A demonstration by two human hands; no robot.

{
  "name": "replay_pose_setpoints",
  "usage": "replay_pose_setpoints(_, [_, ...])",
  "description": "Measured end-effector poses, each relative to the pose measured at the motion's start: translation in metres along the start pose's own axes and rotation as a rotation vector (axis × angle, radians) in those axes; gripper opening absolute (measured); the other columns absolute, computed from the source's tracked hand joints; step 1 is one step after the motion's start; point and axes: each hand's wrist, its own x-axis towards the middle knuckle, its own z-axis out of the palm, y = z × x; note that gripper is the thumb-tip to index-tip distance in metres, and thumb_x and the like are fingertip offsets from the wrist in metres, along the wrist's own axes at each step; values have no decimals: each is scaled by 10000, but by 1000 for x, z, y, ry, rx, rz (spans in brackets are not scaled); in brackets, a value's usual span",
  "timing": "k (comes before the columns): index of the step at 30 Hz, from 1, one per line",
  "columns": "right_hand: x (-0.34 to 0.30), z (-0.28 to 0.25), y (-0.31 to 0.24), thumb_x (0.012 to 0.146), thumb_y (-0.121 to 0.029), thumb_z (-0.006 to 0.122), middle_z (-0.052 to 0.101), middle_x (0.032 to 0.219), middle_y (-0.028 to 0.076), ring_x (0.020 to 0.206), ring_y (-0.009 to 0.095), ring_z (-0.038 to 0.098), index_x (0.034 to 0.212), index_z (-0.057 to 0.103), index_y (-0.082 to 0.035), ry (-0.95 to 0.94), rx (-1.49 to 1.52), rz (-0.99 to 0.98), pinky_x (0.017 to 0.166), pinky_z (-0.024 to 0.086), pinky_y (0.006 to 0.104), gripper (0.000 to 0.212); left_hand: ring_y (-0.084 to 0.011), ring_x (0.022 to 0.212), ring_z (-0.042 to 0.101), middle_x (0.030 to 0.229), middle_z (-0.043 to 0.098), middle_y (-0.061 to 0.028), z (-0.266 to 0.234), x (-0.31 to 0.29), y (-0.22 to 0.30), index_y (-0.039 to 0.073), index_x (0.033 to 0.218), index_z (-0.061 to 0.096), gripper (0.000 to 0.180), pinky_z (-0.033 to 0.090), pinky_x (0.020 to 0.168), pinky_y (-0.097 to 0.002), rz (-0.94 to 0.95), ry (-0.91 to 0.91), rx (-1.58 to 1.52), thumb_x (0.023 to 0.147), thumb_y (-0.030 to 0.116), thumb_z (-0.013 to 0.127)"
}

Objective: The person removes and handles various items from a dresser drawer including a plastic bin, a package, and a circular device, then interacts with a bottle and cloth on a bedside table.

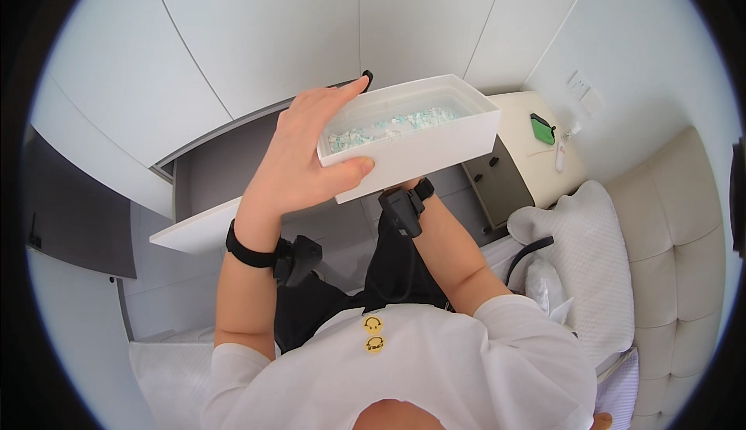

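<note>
A long white open-topped box (426, 147) is held up in front of me, tilted so that its inside shows. Pale blue and white shredded or crumbled bits (392, 125) lie along its bottom. My left hand (305, 146) grips the box's left end, thumb on the near wall and fingers spread over the far side. Under the box, only a sliver of my right hand (409, 184) shows; its fingers are hidden by the box. Each of my wrists wears a black strap with a small black device.
Behind the box and to the left, a drawer (221, 167) stands pulled out of the white cabinet (295, 34). On the right, a cream-topped bedside cabinet (517, 131) bears a green item (542, 129). White pillows (590, 267) lean by a padded beige headboard (674, 251).
</note>
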Motion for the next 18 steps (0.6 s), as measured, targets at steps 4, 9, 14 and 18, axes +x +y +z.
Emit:
replay_pose_setpoints(4, [2,1,1,918,-285,551,619,1075,77,896,193,608,1170,549,-70,-81,-12,-4,703,514,318,331,-278,1146,488,1245,517,-147,-1,-4,-2,51,1349,479,727,346,1007,-368,-20,-27,14,647,176,616])
replay_pose_setpoints(9, [4,-2,1,918,-299,548,618,1070,78,887,192,607,1163,550,-73,-176,-27,4,695,512,316,334,-281,1136,501,1248,524,-153,1,-6,-9,46,1353,475,723,352,1001,-366,34,4,-15,658,195,608])
replay_pose_setpoints(14, [7,-5,0,918,-313,544,617,1066,79,879,191,606,1156,551,-75,-252,-23,15,686,510,315,337,-319,1205,457,1313,459,-205,-1,-5,-5,50,1371,456,777,332,1027,-386,46,-21,36,642,251,633])
replay_pose_setpoints(18, [8,-5,2,917,-324,542,617,1062,79,872,191,606,1150,552,-77,-307,-4,36,679,508,314,340,-333,1230,425,1339,412,-218,-2,-4,-3,67,1391,436,817,323,1034,-392,17,-52,2,623,243,653])
